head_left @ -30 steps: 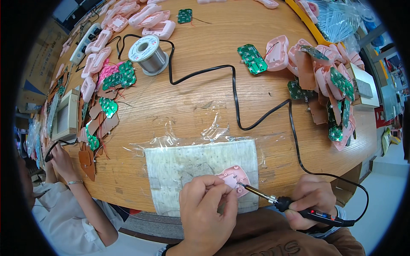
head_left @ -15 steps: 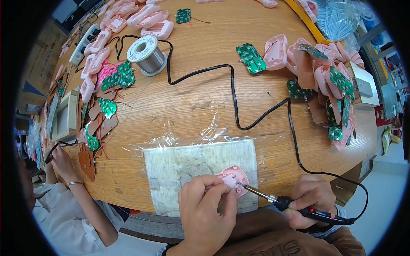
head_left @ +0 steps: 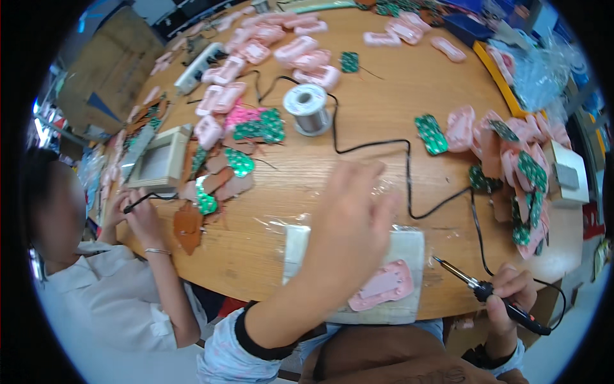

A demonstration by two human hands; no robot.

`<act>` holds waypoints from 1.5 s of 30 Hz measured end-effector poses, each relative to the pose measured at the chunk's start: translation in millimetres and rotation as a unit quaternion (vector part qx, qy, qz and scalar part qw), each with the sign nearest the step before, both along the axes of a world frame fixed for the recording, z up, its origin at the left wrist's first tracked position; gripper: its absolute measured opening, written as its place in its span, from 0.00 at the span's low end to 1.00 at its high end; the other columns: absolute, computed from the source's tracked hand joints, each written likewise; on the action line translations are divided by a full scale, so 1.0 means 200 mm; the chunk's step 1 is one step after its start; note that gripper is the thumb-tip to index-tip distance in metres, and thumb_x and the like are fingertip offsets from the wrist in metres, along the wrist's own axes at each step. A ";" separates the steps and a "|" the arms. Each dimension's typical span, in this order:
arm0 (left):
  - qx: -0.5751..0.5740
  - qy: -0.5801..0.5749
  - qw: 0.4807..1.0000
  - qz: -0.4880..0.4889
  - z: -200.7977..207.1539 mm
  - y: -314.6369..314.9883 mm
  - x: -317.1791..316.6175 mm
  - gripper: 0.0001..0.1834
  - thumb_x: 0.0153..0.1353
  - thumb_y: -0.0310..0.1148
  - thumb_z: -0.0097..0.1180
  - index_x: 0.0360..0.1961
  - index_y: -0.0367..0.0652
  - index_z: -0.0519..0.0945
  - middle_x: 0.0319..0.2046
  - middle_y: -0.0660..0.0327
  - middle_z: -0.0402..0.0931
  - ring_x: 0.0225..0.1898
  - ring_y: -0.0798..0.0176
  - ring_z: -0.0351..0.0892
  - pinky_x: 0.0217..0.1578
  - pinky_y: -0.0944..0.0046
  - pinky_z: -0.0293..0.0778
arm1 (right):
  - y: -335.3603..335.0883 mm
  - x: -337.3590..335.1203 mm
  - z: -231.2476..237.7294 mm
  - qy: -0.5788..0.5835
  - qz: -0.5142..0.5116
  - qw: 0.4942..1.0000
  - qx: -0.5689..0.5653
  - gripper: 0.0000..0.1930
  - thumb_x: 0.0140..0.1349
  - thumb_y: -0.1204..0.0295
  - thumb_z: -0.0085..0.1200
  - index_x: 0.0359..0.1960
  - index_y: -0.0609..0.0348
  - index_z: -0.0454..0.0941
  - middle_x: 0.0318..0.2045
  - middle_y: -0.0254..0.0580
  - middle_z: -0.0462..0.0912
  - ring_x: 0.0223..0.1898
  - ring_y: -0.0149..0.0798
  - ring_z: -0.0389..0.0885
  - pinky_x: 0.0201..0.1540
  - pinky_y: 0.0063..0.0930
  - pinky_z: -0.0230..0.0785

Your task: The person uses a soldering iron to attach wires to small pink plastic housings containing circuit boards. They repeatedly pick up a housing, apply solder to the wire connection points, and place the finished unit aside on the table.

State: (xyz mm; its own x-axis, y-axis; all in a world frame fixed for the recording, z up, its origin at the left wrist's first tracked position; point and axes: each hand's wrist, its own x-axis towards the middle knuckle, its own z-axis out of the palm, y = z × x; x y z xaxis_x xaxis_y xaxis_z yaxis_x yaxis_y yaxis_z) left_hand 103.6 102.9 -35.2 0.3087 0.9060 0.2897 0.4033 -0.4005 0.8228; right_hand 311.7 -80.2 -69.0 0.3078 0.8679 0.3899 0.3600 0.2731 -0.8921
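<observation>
My right hand (head_left: pixel 511 291) grips a black-handled soldering iron (head_left: pixel 483 291), its metal tip pointing up and left beside the mat, touching nothing. A pink plastic shell (head_left: pixel 385 287) lies on the pale mat (head_left: pixel 409 246), inner side up, with small posts and a flat, light-coloured piece inside. My left hand (head_left: pixel 355 221) is raised over the far part of the mat, reaching forward. It is blurred by motion, but the fingers look stretched out with the thumb apart, and nothing shows in them. Beyond it stands a spool of solder wire (head_left: pixel 310 115).
The iron's black cord (head_left: pixel 408 173) winds across the table. Green circuit boards and pink shells pile up on the right (head_left: pixel 531 173); boards and brown pieces (head_left: pixel 224 173) lie left. More pink shells (head_left: pixel 297 51) sit far back. Another person (head_left: pixel 121 288) works at the left.
My left hand has let go of the pink shell and moved up and forward. The soldering iron has moved off the shell to the right. The whole view has shifted.
</observation>
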 end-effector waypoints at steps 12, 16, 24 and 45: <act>-0.046 0.286 0.936 0.199 -0.18 0.91 -0.52 0.14 0.50 0.34 0.64 0.34 0.36 0.83 0.29 0.54 0.81 0.33 0.61 0.79 0.36 0.63 0.72 | 0.03 0.02 -0.04 -0.006 -0.012 0.999 -0.037 0.12 0.50 0.74 0.59 0.28 0.58 0.65 0.18 0.37 0.69 0.20 0.29 0.63 0.25 0.22 0.54; -0.134 0.185 0.961 0.156 -0.16 1.02 -0.45 0.17 0.53 0.39 0.63 0.37 0.35 0.83 0.30 0.60 0.81 0.34 0.67 0.76 0.37 0.67 0.70 | 0.04 0.03 -0.01 -0.019 -0.016 0.999 -0.034 0.13 0.50 0.72 0.60 0.28 0.58 0.66 0.19 0.38 0.70 0.20 0.29 0.63 0.24 0.22 0.54; -0.228 -0.109 0.964 -0.078 0.18 0.49 -0.43 0.11 0.57 0.30 0.58 0.38 0.33 0.80 0.36 0.56 0.81 0.38 0.67 0.79 0.42 0.68 0.73 | 0.09 -0.02 0.09 0.075 -0.058 0.995 0.039 0.21 0.55 0.58 0.61 0.36 0.62 0.68 0.22 0.44 0.75 0.21 0.34 0.74 0.25 0.23 0.66; -0.450 -0.112 0.819 -0.339 0.20 -0.30 -0.13 0.16 0.58 0.22 0.58 0.46 0.33 0.68 0.33 0.50 0.82 0.41 0.60 0.82 0.46 0.65 0.73 | 0.24 -0.24 0.26 0.161 0.121 0.980 -0.001 0.16 0.50 0.81 0.65 0.39 0.60 0.72 0.32 0.44 0.81 0.26 0.25 0.78 0.26 0.16 0.70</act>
State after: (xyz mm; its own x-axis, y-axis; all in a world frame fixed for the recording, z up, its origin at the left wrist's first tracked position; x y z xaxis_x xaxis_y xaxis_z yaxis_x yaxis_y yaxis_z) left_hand 77.2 42.1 3.9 0.8592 0.4263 -0.2829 0.1381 0.3392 0.9305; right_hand 264.4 -32.1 -17.8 0.2001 0.9310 0.3052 -0.0144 0.3143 -0.9492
